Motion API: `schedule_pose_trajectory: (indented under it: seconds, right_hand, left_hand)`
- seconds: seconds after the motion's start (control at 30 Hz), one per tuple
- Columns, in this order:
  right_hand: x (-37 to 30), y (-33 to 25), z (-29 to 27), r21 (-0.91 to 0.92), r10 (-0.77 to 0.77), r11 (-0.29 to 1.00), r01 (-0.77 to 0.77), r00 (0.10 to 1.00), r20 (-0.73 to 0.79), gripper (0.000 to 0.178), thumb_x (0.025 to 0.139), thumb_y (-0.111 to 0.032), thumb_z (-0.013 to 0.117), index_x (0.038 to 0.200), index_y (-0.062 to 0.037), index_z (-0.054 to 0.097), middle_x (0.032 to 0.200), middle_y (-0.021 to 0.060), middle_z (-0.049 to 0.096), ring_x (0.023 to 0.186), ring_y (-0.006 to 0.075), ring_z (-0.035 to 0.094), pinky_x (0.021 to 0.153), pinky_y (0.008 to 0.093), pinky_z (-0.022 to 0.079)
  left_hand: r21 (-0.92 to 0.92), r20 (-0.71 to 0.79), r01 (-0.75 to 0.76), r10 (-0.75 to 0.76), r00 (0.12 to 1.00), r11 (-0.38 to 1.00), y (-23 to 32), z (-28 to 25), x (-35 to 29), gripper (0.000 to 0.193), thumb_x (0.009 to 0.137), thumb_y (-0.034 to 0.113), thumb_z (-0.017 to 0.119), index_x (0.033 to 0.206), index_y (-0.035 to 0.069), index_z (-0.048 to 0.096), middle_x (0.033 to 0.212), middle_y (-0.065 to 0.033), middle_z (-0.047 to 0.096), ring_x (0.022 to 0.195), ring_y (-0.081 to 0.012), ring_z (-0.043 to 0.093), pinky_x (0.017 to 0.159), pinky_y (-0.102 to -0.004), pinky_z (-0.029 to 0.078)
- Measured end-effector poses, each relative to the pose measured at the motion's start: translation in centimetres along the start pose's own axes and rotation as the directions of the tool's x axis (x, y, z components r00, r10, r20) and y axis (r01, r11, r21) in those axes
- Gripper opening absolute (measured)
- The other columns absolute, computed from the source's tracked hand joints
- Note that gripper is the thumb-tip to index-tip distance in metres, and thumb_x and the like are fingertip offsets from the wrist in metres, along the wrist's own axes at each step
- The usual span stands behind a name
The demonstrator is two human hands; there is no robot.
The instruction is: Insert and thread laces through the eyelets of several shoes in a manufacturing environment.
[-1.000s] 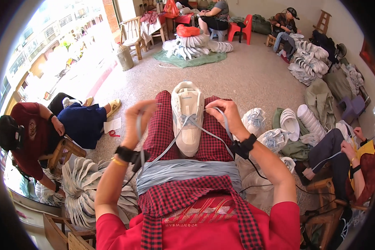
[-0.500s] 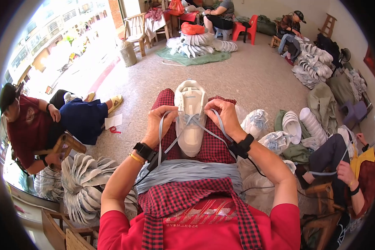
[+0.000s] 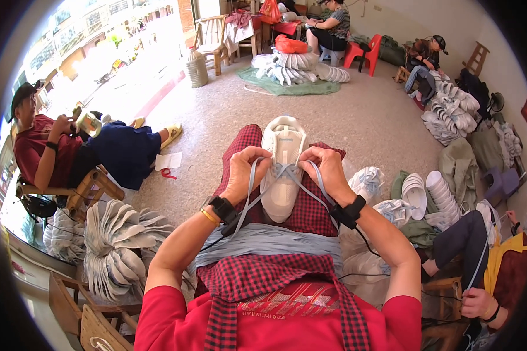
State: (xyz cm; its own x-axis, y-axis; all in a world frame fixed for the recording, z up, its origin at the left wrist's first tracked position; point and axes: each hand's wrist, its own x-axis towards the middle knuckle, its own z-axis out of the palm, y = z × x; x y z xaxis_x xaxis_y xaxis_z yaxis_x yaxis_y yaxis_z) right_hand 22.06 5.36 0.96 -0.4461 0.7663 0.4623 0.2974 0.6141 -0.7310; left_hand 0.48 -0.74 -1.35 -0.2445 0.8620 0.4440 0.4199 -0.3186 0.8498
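Note:
A white sneaker (image 3: 282, 199) rests across my lap on the checked apron, its toe toward me. A light blue-grey shoelace (image 3: 286, 170) crosses over the lower eyelets, and its two ends hang back toward me. My left hand (image 3: 246, 171) is closed, pinching the lace by the shoe's left eyelet row. On the opposite side my right hand (image 3: 327, 168) pinches the other run of lace near the right eyelets. Fingertips of both hands are close to the shoe's upper. Over my thighs lies a thick bundle of blue-grey laces (image 3: 269, 244).
Stacked shoe uppers (image 3: 114, 257) stand at my left, beside a wooden stool (image 3: 93, 327). Several white shoes (image 3: 366, 181) lie at my right. Seated people work around the room; one at the right holds a lace. A shoe pile on a green sheet (image 3: 257, 85) is farther off.
The view has shifted, so the room appears farther right. Both my hands keep their pinch on the lace. The person at left has raised both hands with a container; the right-hand co-worker's hand has dropped.

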Motion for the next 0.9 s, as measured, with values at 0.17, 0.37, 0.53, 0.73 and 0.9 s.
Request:
schedule_pose_trajectory:
  seconds: [0.17, 0.37, 0.53, 0.73, 0.9]
  right_hand:
    - [0.8, -0.9, -1.0, -0.099, -0.155, 0.982, 0.161, 0.986, 0.067, 0.022, 0.077, 0.000, 0.074, 0.098, 0.0000, 0.067, 0.075, 0.0118, 0.070, 0.068, 0.0250, 0.069, 0.065, 0.0356, 0.054]
    - [3.5, -1.8, -2.9, -0.476, -0.374, 0.651, 0.591, 0.796, 0.476, 0.027, 0.070, -0.010, 0.077, 0.095, -0.0070, 0.069, 0.108, 0.0137, 0.058, 0.109, 0.0308, 0.054, 0.079, 0.0383, 0.053]
    - [5.2, -1.8, -2.5, -0.497, -0.424, 0.405, 0.767, 0.639, 0.642, 0.019, 0.067, -0.016, 0.077, 0.081, -0.0083, 0.067, 0.103, 0.0057, 0.056, 0.107, 0.0244, 0.051, 0.086, 0.0378, 0.050]
    - [7.3, -0.3, -2.6, -0.357, -0.277, 0.664, 0.657, 0.659, 0.699, 0.010, 0.076, -0.004, 0.060, 0.084, -0.0044, 0.068, 0.099, 0.0108, 0.059, 0.101, 0.0301, 0.053, 0.085, 0.0402, 0.048]
    - [7.6, 0.1, -0.5, -0.487, -0.117, 0.653, 0.580, 0.713, 0.691, 0.015, 0.074, -0.012, 0.059, 0.075, 0.0001, 0.069, 0.083, 0.0189, 0.064, 0.085, 0.0378, 0.058, 0.082, 0.0460, 0.048]
  left_hand:
    - [0.050, 0.128, -0.116, 0.109, 0.986, 0.992, 0.9, -0.2, 0.9, 0.031, 0.082, -0.001, 0.067, 0.113, 0.003, 0.066, 0.073, -0.0052, 0.066, 0.067, -0.0090, 0.061, 0.062, -0.0269, 0.050]
    - [0.243, 0.610, -0.680, 0.436, 0.662, 0.692, 1.8, -3.1, 4.9, 0.032, 0.081, -0.001, 0.065, 0.112, 0.004, 0.062, 0.095, -0.0138, 0.056, 0.085, -0.0318, 0.061, 0.074, -0.0412, 0.050]
    - [0.185, 0.885, -0.929, 0.355, 0.300, 0.321, 3.9, -3.0, 7.9, 0.012, 0.080, 0.008, 0.066, 0.090, 0.004, 0.060, 0.105, -0.0120, 0.049, 0.104, -0.0303, 0.053, 0.087, -0.0394, 0.048]
    - [0.361, 0.927, -0.788, -0.096, 0.363, 0.499, 5.3, -1.3, 10.1, 0.024, 0.070, 0.004, 0.065, 0.094, 0.004, 0.067, 0.107, -0.0157, 0.055, 0.103, -0.0314, 0.058, 0.088, -0.0400, 0.050]
    - [0.530, 0.798, -0.634, -0.079, 0.597, 0.563, 3.9, 0.2, 9.3, 0.017, 0.068, 0.009, 0.061, 0.079, 0.000, 0.070, 0.079, -0.0214, 0.069, 0.068, -0.0365, 0.068, 0.060, -0.0455, 0.054]
